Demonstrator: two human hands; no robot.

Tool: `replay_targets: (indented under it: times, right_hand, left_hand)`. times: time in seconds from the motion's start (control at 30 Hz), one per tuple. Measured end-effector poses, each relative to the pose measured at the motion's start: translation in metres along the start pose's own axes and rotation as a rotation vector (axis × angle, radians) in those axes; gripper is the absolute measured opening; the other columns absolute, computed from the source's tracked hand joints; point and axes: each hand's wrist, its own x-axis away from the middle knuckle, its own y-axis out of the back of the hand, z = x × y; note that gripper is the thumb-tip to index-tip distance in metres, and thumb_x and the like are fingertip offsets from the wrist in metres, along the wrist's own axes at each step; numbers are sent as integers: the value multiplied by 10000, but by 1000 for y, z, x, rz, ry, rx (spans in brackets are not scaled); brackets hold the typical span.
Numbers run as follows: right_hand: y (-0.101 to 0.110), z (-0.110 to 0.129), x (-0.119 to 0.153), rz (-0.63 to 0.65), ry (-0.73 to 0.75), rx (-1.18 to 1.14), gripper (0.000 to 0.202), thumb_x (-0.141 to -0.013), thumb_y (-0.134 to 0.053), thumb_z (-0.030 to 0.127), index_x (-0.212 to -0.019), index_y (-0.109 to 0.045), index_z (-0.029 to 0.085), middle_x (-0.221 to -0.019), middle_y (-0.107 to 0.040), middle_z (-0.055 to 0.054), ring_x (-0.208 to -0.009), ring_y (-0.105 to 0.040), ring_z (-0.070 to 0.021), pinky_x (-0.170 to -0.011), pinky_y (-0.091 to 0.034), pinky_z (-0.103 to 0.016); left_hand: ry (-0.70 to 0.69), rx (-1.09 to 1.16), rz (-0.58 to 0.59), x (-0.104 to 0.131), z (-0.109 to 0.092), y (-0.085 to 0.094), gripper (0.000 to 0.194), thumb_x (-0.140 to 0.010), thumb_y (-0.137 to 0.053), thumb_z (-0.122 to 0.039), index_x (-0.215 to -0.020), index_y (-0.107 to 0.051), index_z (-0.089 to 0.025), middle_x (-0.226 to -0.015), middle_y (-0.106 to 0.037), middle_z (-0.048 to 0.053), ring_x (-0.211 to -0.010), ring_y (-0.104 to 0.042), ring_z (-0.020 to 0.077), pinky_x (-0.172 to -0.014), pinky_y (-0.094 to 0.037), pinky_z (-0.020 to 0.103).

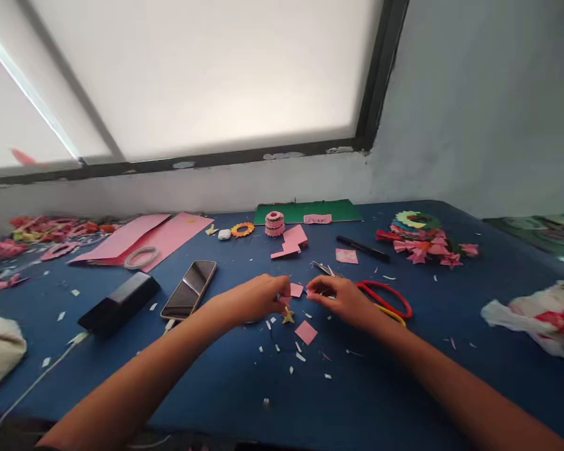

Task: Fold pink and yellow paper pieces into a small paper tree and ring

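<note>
My left hand (266, 295) is closed, its fingertips pinched down on a small piece of pink paper (284, 302). Just below those fingertips lies a small yellow star (288, 316). Opposite it, my right hand (342, 299) is closed too, with a bit of pink paper (311, 292) between thumb and fingers. Between the hands is a pink paper square (296, 289), and another pink square (306, 332) rests nearer to me. Scissors with red and yellow handles (389, 299) lie partly under my right hand, their blades pointing away from me.
A phone (189, 291) and a black box-shaped object (120, 302) lie left. Behind stand a pink ring stack (274, 224) and a green sheet (310, 212). A black pen (363, 248), paper flowers (423, 238) and a plastic bag (540, 316) are right. Paper scraps litter the blue table.
</note>
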Motion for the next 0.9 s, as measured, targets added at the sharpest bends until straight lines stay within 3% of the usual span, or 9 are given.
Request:
replay_targets:
  times: [0.27, 0.53, 0.67, 0.9]
  right_hand:
    - [3, 8, 1, -11, 2, -9, 148, -816, -589, 324, -854, -655, 196, -867, -693, -40, -785, -635, -177, -738, -496, -318]
    - [-2, 14, 3, 1, 65, -99, 184, -824, -607, 321, -913, -668, 173, -918, -721, -58, -824, -674, -181, -742, -538, -307]
    - [-10, 15, 4, 28, 156, -99, 144, -828, -608, 240, -939, -684, 188, -951, -729, -46, -881, -676, -177, -804, -530, -306]
    - [-19, 18, 5, -14, 275, 8, 139, -853, -580, 153, -958, -665, 186, -921, -721, -58, -858, -672, -184, -790, -517, -312]
  left_hand:
    - [-65, -52, 22, -2, -16, -11, 130, -856, -568, -159, -936, -669, -177, -930, -728, 90, -828, -674, 247, -689, -449, 306]
    - [-111, 102, -90, 0, 5, -33, 156, -868, -585, -183, -1003, -660, -196, -947, -736, 52, -880, -671, 218, -760, -455, 287]
    - [-97, 247, -173, -2, 17, -50, 214, -852, -618, -236, -1061, -617, -194, -933, -734, 26, -830, -672, 173, -700, -462, 232]
    - [-103, 396, -253, -8, 15, -62, 128, -829, -629, -284, -872, -677, -173, -753, -691, -16, -666, -598, 127, -585, -393, 196]
